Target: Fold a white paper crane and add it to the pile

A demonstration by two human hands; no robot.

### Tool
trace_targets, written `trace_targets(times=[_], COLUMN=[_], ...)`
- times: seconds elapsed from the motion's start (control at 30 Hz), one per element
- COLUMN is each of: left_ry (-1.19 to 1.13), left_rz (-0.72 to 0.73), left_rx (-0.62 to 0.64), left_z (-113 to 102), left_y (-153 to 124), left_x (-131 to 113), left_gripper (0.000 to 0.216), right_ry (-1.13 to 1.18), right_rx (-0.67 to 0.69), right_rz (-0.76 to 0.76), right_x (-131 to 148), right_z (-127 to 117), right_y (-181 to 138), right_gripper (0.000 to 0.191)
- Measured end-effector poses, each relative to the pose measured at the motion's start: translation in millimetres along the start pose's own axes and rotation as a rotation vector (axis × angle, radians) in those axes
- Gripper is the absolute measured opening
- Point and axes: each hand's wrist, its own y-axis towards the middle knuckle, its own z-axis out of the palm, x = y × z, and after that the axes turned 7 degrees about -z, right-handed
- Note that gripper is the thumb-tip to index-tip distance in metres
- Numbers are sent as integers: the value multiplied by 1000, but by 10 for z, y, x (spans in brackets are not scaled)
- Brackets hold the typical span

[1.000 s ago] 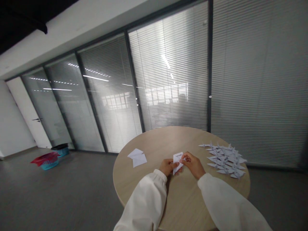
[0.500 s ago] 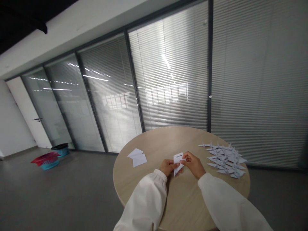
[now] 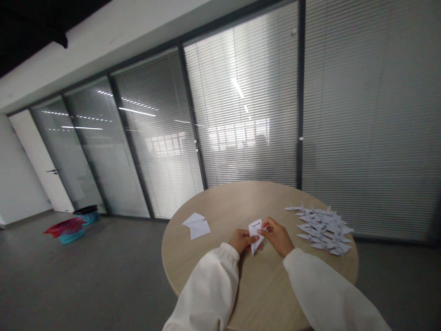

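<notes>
A small folded white paper (image 3: 255, 233) is pinched between both my hands just above the round wooden table (image 3: 220, 202). My left hand (image 3: 241, 240) grips its lower left edge with closed fingers. My right hand (image 3: 276, 235) pinches its right side, fingers curled. Both arms wear white sleeves.
Several folded white paper cranes (image 3: 322, 228) lie in a cluster on the table's right side. Two flat white sheets (image 3: 197, 225) lie on its left. Glass walls with blinds stand behind. A red and a blue basket (image 3: 67, 228) sit on the grey floor far left.
The folded paper has tilted slightly and narrowed between my fingers; my hands have barely shifted.
</notes>
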Motion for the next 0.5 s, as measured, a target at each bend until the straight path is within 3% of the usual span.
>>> trace_targets(times=[0.5], left_ry=[-53], left_rz=[-58], left_rx=[-14], left_z=[31], left_y=[-3], left_x=[-17], left_gripper=[47], right_ry=[25], right_rx=[25], right_rz=[-4], right_x=[10], right_z=[-6], right_y=[-13], right_gripper=[17])
